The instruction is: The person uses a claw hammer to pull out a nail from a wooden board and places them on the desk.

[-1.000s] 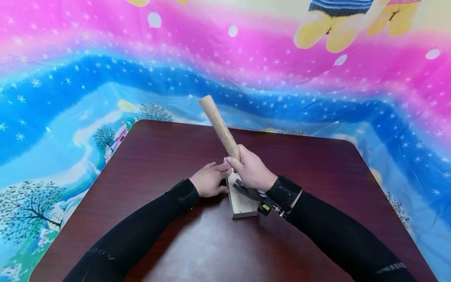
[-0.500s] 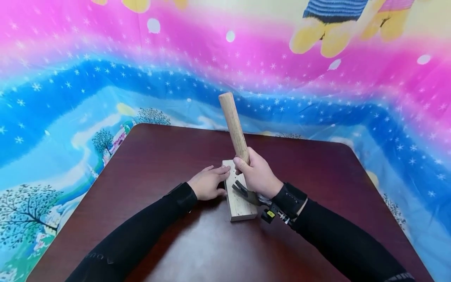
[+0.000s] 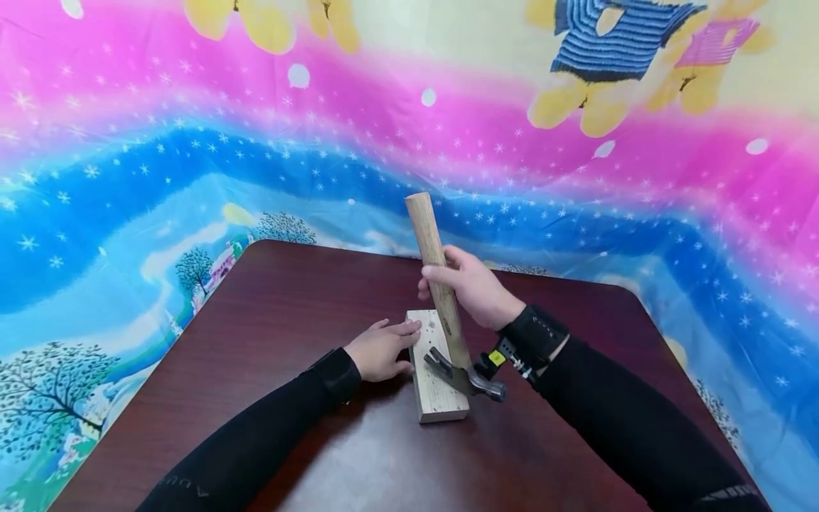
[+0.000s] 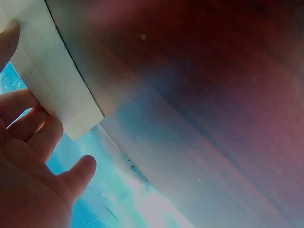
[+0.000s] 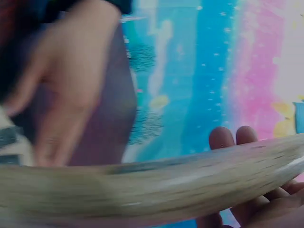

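Note:
A claw hammer (image 3: 453,327) slants up over a pale wooden block (image 3: 439,408), its claw above the block's top and its striking face past the right edge. My right hand (image 3: 476,284) grips the wooden handle partway up, thumb along the near side; in the right wrist view the handle (image 5: 156,192) runs across, with fingertips showing behind it. My left hand (image 3: 380,350) rests against the block's left side, fingertips on its upper edge and thumb lower down. In the left wrist view these fingers (image 4: 45,135) touch the block (image 4: 57,80). Several small dark marks dot the block's top.
The block lies on a dark red-brown table (image 3: 307,306) with rounded far corners. A printed cloth (image 3: 384,135) hangs behind and beside the table. A wrist camera (image 3: 493,361) sits under my right wrist, close to the hammer head.
My right hand has slid up the handle away from the head, uncovering the handle's lower part. The handle has swung from leaning left to more upright. My left hand stays at the block.

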`<action>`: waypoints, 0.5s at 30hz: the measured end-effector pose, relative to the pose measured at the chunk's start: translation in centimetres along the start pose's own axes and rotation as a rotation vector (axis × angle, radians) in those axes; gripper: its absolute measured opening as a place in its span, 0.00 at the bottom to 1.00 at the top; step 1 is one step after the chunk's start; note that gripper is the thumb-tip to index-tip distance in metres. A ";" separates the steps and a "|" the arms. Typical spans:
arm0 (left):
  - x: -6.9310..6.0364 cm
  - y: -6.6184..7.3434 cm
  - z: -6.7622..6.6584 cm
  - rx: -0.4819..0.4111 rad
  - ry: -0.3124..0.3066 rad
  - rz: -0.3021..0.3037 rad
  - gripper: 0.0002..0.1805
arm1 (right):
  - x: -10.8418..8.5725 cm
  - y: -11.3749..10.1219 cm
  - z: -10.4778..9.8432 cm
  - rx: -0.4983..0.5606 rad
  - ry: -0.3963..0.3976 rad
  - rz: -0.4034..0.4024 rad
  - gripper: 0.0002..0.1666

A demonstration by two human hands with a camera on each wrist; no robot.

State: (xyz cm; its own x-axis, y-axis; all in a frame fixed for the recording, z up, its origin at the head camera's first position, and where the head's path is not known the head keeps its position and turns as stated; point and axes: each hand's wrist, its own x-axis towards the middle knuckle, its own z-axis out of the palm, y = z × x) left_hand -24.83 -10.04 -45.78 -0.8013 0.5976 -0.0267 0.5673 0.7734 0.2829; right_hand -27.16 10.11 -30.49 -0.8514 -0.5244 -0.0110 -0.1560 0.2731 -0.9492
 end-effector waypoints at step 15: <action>0.0 0.1 0.1 -0.047 -0.054 -0.008 0.51 | 3.7 -6.3 0.9 0.252 0.004 0.057 0.31</action>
State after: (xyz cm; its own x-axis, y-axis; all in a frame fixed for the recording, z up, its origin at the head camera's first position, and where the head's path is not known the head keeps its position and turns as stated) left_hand -24.74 -9.93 -45.86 -0.7938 0.6028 -0.0807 0.5503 0.7684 0.3268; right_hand -28.86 5.72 -24.88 -0.8573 -0.5106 -0.0656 0.0215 0.0918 -0.9955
